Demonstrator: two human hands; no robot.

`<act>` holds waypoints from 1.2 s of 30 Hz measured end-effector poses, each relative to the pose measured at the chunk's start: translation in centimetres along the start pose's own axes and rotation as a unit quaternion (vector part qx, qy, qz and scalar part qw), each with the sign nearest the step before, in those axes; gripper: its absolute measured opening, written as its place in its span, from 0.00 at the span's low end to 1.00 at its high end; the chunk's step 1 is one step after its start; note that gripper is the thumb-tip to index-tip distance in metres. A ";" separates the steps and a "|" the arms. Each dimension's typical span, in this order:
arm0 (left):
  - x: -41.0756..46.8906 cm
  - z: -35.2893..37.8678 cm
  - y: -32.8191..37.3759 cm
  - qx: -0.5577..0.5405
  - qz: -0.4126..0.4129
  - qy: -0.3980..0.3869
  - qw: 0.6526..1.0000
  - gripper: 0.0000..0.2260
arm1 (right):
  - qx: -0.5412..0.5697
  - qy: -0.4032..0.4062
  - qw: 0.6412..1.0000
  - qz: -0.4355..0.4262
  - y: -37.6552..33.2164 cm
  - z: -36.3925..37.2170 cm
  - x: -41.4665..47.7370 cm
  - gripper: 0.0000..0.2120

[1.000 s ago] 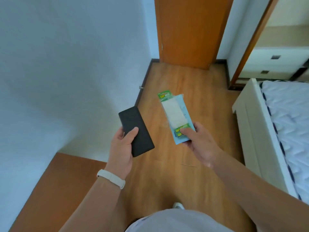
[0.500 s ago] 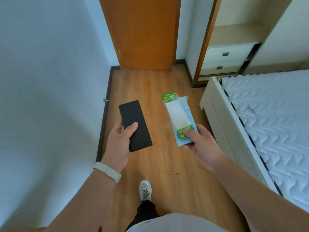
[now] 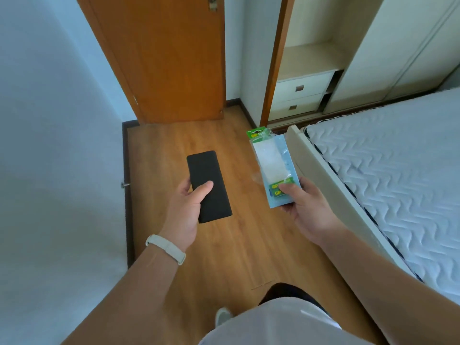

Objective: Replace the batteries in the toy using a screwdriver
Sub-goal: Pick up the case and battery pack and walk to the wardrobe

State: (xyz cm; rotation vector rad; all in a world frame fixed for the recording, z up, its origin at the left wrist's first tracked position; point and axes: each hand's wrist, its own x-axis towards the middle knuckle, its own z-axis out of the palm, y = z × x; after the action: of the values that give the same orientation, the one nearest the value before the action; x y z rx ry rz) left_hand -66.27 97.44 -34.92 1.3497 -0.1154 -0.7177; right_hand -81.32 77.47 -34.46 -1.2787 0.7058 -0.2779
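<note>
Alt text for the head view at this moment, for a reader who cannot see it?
The person's left hand holds a flat black rectangular object and the right hand pinches a green-labelled battery pack by its lower end, both above a wooden floor. A bed lies to the right, a wooden door ahead.

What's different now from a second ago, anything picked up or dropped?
Nothing taken up or let go. The view has swung right: the bed and wardrobe drawers fill more of it, and the door sits further left. The left hand still grips the flat black object, the right hand still pinches the battery pack, both held out in front.
</note>
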 end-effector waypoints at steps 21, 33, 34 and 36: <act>30.3 16.6 6.0 0.109 -0.050 -0.054 0.991 0.16 | 0.100 0.097 0.990 0.028 -8.0 -11.3 27.8 0.26; 46.6 26.0 10.3 0.087 -0.025 -0.085 0.992 0.17 | 0.046 0.151 0.987 0.018 -14.9 -16.0 42.4 0.27; 48.2 26.3 10.5 0.085 -0.027 -0.085 0.992 0.18 | 0.040 0.158 0.986 0.019 -15.2 -16.1 43.8 0.26; 51.6 26.6 10.7 0.075 -0.033 -0.096 0.992 0.17 | 0.035 0.167 0.985 0.018 -15.7 -15.7 46.8 0.27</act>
State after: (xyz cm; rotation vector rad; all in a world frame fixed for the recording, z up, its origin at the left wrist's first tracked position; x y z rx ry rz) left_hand -34.01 48.01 -35.09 1.4295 -0.2846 -0.9093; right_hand -52.50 34.47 -36.84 -1.1634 0.9949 -0.4906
